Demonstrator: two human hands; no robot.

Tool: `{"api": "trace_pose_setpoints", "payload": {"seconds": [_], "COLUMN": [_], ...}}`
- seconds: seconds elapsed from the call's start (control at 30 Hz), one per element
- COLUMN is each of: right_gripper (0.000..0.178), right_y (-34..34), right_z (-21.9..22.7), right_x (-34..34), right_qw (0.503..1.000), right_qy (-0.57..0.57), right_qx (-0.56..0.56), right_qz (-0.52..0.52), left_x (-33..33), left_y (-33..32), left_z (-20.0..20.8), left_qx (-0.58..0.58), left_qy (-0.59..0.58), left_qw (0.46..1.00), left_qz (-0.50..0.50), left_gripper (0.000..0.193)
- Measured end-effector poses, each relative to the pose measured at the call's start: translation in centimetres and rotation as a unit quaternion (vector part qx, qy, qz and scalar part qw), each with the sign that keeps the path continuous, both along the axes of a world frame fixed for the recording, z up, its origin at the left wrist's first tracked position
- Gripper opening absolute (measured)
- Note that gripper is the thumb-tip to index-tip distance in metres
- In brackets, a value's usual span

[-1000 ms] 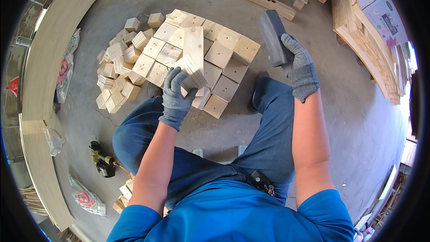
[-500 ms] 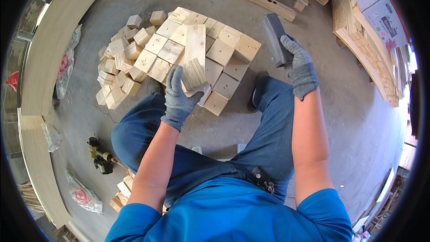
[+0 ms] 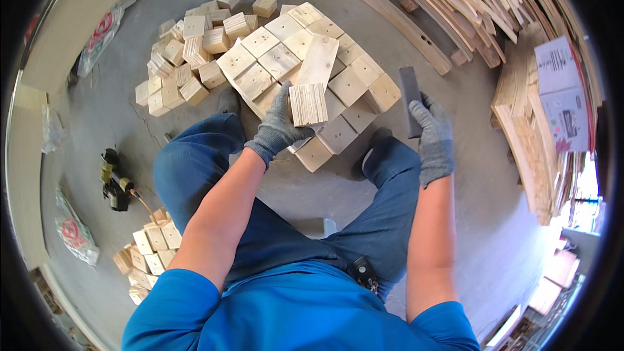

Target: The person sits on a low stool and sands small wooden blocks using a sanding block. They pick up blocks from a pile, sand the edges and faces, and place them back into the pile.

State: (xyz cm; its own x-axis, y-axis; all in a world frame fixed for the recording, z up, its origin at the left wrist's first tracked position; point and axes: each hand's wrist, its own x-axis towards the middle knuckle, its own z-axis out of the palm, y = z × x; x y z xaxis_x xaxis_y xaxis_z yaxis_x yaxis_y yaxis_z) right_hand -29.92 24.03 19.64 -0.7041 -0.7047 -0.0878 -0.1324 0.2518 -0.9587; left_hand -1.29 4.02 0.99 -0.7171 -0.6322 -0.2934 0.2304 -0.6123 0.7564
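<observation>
Down at the lap first: blue shirt, blue trousers (image 3: 195,169), knees spread, both forearms running up out of the bottom edge. The left hand (image 3: 278,125), in a grey glove, has its fingers wrapped round a wooden block (image 3: 308,104), gripping the near end so the striped end grain faces up; the block sits lifted just above the near edge of the laid-out blocks. It looks light and stiff, dry sawn wood, rough enough not to slip in a glove, and a grip across the two flat faces seems the sure place to take it. Off to the right, the right hand (image 3: 433,140), gloved too, is closed round the lower part of a dark flat bar (image 3: 410,101), held upright and well apart from the block. Just beyond the left hand's fingers lies a tidy patch of square blocks (image 3: 279,58) set edge to edge on the grey floor (image 3: 481,175), a longer plank (image 3: 320,58) resting across them. Further left of that, a loose heap of blocks (image 3: 175,71). Back by the left elbow, a small stack of blocks (image 3: 146,253) and a dark tool (image 3: 116,185) on the floor. No boxes or bins show here; everything sits bare on the concrete. Far out beyond the right hand, curved timber slats (image 3: 468,6) fan along the rim.
</observation>
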Motion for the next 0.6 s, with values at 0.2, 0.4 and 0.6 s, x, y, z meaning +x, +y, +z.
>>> {"api": "trace_pose_setpoints", "payload": {"seconds": [0.2,0.4,0.6], "right_gripper": [0.059,0.067,0.065], "right_y": [-1.7,-2.8,-2.4], "right_z": [-0.6,-4.1,-5.1], "right_x": [7.2,13.1,16.4], "right_qw": [0.994,0.922,0.841], "right_qy": [0.067,0.365,0.511], "right_qx": [0.051,0.014,0.059], "right_qz": [0.064,0.131,0.165], "left_x": [0.3,0.9,1.3], "left_y": [1.2,1.3,1.0], "left_z": [2.6,2.1,2.2], "left_qx": [-0.397,-0.436,-0.436], "left_qy": [-0.179,-0.235,-0.246], "left_qw": [0.900,0.868,0.865], "left_qz": [0.019,0.023,0.036], "left_gripper": [0.126,0.122,0.119]}}
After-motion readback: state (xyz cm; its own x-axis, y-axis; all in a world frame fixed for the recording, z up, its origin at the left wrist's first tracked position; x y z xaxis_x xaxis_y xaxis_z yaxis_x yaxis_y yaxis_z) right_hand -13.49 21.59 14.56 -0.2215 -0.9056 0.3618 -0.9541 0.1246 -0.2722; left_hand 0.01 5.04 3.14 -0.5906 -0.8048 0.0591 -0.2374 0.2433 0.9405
